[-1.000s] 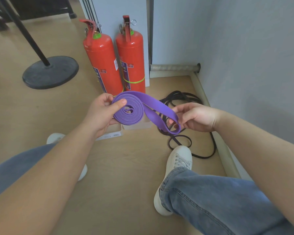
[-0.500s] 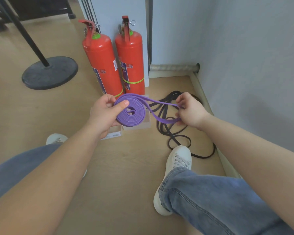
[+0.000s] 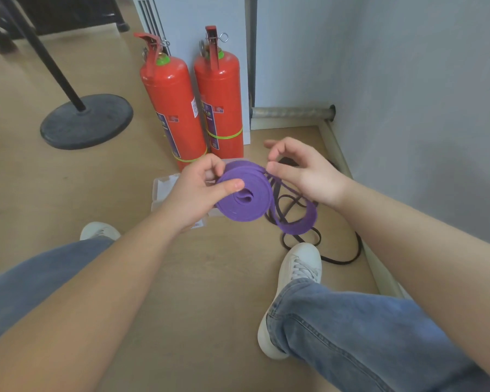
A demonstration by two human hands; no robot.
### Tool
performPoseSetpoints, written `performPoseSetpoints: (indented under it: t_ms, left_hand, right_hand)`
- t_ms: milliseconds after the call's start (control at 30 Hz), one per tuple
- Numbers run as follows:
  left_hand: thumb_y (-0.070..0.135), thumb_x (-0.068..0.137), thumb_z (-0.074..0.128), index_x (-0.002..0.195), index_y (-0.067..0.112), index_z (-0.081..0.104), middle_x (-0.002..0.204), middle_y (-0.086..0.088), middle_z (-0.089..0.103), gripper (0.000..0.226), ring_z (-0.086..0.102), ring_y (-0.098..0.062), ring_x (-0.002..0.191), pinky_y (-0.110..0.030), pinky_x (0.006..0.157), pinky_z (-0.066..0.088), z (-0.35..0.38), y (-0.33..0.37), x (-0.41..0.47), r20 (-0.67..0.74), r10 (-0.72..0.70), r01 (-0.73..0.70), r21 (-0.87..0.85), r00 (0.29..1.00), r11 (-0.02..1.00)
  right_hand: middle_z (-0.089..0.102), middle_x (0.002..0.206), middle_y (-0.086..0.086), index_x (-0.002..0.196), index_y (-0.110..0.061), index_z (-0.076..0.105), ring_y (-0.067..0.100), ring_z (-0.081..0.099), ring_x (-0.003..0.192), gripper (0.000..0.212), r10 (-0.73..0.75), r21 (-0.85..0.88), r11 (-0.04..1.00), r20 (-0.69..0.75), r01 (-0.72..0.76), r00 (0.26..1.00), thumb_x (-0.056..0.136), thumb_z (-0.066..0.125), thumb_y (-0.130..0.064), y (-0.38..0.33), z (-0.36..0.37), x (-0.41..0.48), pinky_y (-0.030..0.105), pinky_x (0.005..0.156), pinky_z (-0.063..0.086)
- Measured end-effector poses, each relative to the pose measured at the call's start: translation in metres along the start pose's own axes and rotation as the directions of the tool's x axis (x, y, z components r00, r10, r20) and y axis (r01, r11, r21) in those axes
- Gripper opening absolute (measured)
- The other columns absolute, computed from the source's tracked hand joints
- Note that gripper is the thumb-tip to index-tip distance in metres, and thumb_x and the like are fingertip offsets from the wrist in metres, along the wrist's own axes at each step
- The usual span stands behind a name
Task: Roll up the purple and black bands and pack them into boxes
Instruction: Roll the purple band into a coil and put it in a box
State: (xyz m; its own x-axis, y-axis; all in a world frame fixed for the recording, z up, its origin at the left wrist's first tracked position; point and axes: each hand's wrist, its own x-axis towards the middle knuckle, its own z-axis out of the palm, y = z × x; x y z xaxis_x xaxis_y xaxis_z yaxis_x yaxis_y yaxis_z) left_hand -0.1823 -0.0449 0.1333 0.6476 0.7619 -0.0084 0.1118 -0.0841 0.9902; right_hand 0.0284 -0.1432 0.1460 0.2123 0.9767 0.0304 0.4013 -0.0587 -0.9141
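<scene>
rolling is well along: the left hand (image 3: 198, 190) pinches the purple band (image 3: 245, 198) coil, thumb on top, while the right hand (image 3: 303, 171) hovers loosely open, holding nothing, its tail hanging slack. the black band (image 3: 323, 250) lies unrolled on the floor; the clear box (image 3: 164, 190) waits unpacked.

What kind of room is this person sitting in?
Probably a corner of a gym or studio, though I can't be sure. Two red fire extinguishers stand against a white unit, a stand with a round black base sits on the wood floor, and exercise-style bands, the purple band and black band, are being handled.
</scene>
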Motion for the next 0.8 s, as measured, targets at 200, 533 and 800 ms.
performPoseSetpoints:
  t_ms: [200,533,800]
  left_hand:
    - [0.005,0.080,0.081,0.076,0.019,0.047,0.077,0.002,0.069,0.037,0.062,-0.013,0.067,-0.025,0.062,0.052,0.005,0.006,-0.004,0.070,0.058,-0.065,0.098,0.996,0.993]
    - [0.011,0.084,0.078,0.080,0.022,0.049,0.084,-0.003,0.074,0.032,0.069,-0.026,0.076,-0.041,0.065,0.053,0.009,0.008,-0.004,-0.158,0.055,-0.067,-0.076,0.986,0.995]
    - [0.010,0.087,0.075,0.080,0.022,0.047,0.084,0.000,0.075,0.031,0.071,-0.024,0.076,-0.041,0.065,0.055,0.010,0.006,-0.004,-0.172,0.030,-0.051,-0.121,0.985,0.991]
  right_hand:
    - [0.072,0.103,0.015,0.094,-0.020,0.061,0.015,0.070,0.085,0.023,-0.037,0.068,0.997,0.160,0.026,0.986,0.084,0.081,-0.013,-0.010,0.002,-0.002,0.035,0.082,0.056]
    - [0.080,0.100,0.006,0.110,-0.025,0.072,0.024,0.076,0.094,0.033,0.010,0.207,0.978,0.063,-0.023,0.998,0.087,0.077,-0.002,-0.015,0.004,-0.005,0.045,0.085,0.062]
    - [0.079,0.109,0.005,0.128,-0.012,0.069,0.020,0.075,0.102,0.042,0.081,0.350,0.933,0.033,-0.088,0.996,0.088,0.073,0.002,-0.008,0.010,-0.005,0.035,0.092,0.060]
